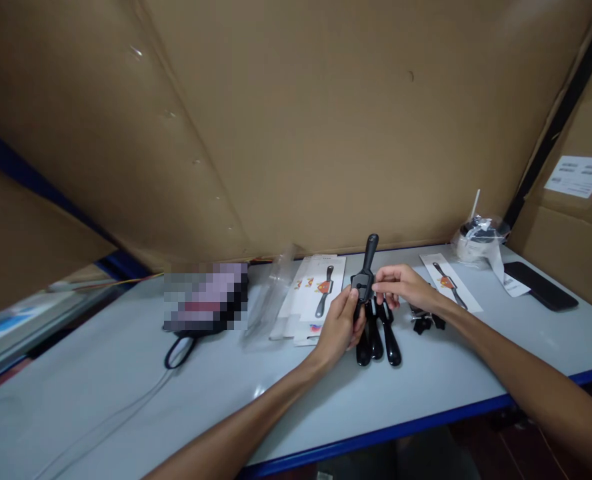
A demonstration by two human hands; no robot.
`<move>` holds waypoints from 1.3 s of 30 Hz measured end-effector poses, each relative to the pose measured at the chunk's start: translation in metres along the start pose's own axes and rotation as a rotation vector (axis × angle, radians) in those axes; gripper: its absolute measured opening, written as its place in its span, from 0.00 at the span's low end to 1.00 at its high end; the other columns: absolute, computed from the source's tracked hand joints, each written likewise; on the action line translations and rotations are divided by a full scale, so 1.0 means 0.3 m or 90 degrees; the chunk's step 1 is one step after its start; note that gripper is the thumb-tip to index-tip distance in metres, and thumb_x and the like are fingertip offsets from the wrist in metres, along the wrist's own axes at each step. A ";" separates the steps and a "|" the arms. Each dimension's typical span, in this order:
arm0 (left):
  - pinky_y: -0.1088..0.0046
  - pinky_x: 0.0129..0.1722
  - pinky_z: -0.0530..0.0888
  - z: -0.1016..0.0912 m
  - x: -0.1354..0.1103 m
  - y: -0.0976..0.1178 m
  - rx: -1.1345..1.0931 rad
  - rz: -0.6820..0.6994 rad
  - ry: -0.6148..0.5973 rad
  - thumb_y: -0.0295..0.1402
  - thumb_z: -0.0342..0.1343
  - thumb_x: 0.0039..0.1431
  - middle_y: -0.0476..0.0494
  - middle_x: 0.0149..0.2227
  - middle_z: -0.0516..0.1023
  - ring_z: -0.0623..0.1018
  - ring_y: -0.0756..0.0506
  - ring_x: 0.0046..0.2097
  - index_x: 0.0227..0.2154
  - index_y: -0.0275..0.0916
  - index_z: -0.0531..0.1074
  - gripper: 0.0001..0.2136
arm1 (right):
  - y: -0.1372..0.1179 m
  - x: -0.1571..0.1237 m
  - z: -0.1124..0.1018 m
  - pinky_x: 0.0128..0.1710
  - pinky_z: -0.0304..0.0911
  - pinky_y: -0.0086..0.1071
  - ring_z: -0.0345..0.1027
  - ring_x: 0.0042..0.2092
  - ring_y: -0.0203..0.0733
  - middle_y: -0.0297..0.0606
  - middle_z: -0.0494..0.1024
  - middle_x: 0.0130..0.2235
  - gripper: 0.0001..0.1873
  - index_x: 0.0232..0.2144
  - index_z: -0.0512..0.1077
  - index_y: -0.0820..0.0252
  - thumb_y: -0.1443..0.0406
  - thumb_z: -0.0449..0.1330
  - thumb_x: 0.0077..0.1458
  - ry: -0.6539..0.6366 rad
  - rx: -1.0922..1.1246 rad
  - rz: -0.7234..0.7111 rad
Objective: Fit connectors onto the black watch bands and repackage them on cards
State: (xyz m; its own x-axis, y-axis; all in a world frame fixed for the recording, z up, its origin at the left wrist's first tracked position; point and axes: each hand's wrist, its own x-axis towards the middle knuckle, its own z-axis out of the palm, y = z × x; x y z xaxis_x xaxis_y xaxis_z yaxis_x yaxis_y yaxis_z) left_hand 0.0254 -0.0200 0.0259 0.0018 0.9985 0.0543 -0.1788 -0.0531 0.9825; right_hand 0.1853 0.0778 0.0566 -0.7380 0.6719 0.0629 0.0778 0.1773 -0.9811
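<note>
My left hand [339,323] is closed around the lower part of a black spokeshave [363,283], thumb on its flat middle plate. The tool is held upright, one handle pointing up and the other mostly hidden in the hand. At its right edge is my right hand [401,287], fingers bent and drawn together; whatever lies between them is too small or hidden to make out. Several more black spokeshaves [390,340] lie side by side just below, partly covered by my hands. Small black knobs with metal parts [423,325] rest beneath my right wrist.
Printed cards [303,303] and clear plastic sleeves [269,303] lie left of my hands. Another card [446,280] is on the right, near a bagged cup with a straw [476,240] and a black phone [541,285]. A blurred pouch [209,297] sits left. Cardboard [296,133] walls the back.
</note>
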 end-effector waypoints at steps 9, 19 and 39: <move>0.82 0.08 0.52 0.005 0.001 0.010 0.002 -0.006 -0.001 0.61 0.55 0.57 0.61 0.14 0.58 0.53 0.55 0.12 0.32 0.42 0.62 0.25 | 0.015 0.000 0.031 0.19 0.60 0.25 0.67 0.20 0.32 0.33 0.78 0.25 0.14 0.26 0.68 0.59 0.56 0.64 0.53 0.009 0.017 -0.029; 0.81 0.08 0.52 0.002 0.006 0.013 0.016 -0.010 0.010 0.62 0.56 0.55 0.61 0.14 0.57 0.53 0.55 0.12 0.31 0.42 0.62 0.25 | 0.021 -0.001 0.036 0.18 0.59 0.25 0.67 0.19 0.32 0.32 0.78 0.25 0.14 0.28 0.69 0.60 0.55 0.65 0.52 0.008 0.037 -0.032; 0.82 0.11 0.54 -0.005 0.013 0.014 0.014 0.015 0.012 0.55 0.56 0.57 0.60 0.17 0.60 0.56 0.56 0.14 0.29 0.41 0.62 0.21 | 0.011 -0.005 0.054 0.19 0.59 0.25 0.65 0.19 0.32 0.32 0.76 0.24 0.14 0.25 0.69 0.60 0.56 0.64 0.53 0.072 0.021 -0.073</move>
State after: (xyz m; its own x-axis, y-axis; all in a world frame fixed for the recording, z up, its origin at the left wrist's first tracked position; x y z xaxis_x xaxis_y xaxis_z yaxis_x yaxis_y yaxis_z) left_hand 0.0232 -0.0162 0.0298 -0.0214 0.9970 0.0746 -0.1565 -0.0770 0.9847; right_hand 0.1759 0.0659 0.0503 -0.6608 0.7252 0.1935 -0.0266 0.2350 -0.9716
